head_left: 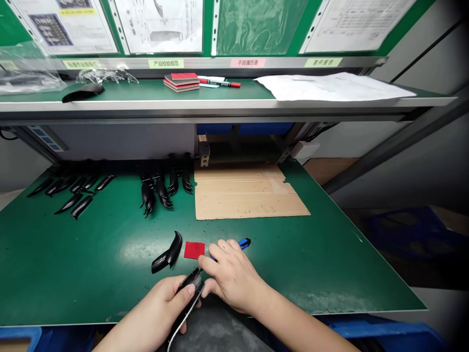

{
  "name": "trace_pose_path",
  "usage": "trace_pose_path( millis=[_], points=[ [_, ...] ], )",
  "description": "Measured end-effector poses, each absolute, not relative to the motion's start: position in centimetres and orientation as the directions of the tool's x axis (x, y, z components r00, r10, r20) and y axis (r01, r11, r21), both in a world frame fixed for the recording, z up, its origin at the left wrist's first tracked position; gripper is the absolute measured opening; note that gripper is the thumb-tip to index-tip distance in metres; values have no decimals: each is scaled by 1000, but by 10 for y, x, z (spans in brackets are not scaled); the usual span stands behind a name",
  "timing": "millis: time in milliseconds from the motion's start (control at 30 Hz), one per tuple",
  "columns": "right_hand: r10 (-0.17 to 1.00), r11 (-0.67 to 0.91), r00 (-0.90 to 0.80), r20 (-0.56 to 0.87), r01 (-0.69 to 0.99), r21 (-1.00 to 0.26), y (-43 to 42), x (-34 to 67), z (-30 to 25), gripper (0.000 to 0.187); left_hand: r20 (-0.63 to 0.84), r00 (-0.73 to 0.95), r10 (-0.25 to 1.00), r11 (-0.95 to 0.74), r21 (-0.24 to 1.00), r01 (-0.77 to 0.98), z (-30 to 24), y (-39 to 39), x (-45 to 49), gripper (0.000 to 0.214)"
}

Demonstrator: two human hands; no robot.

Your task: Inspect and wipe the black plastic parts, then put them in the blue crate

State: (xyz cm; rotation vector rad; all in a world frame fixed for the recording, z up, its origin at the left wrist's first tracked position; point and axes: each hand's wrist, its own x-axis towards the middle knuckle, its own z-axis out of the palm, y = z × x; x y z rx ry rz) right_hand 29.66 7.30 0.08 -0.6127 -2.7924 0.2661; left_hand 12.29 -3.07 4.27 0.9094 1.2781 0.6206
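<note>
My left hand (166, 305) is closed around a black plastic part (193, 282), long and hollow, near the table's front edge. Over its upper end, my right hand (234, 276) grips a blue utility knife (245, 243), whose black-tipped rear end sticks out behind the fingers. The knife's front end is mostly hidden by the fingers, close to the part's tip. Just beyond my hands lies a red square pad (194, 250). Left of the pad, two ribbed black curved pieces (167, 255) rest against each other on the green table (110, 274).
A cardboard sheet (249, 195) lies at the back of the table. Clusters of black ribbed parts (156, 190) sit left of it, more (75, 198) farther left. The shelf (234, 105) above holds red pads (182, 82), a marker (229, 84) and papers (330, 87).
</note>
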Motion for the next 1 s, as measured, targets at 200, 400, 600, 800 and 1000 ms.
trace_pose_path(
  millis=[200, 400, 600, 800, 1000],
  points=[
    [374, 917, -895, 244, 316, -244, 71, 296, -7, 76, -501, 196, 843, 449, 856, 256, 52, -34, 122, 39],
    [336, 929, -891, 306, 260, -263, 70, 298, -16, 71, -512, 165, 843, 422, 820, 387, 55, -34, 123, 36],
    [350, 894, -894, 281, 230, -384, 71, 298, -22, 69, -498, 147, 854, 374, 786, 492, 58, -31, 124, 33],
    [284, 396, -956, 78, 43, -917, 79, 300, -22, 63, -474, 100, 875, 349, 759, 549, 62, -27, 125, 37],
    [460, 273, -885, 80, 55, -960, 76, 301, -30, 71, -516, 39, 855, 480, 819, 316, 44, -32, 118, 40]
  ],
)
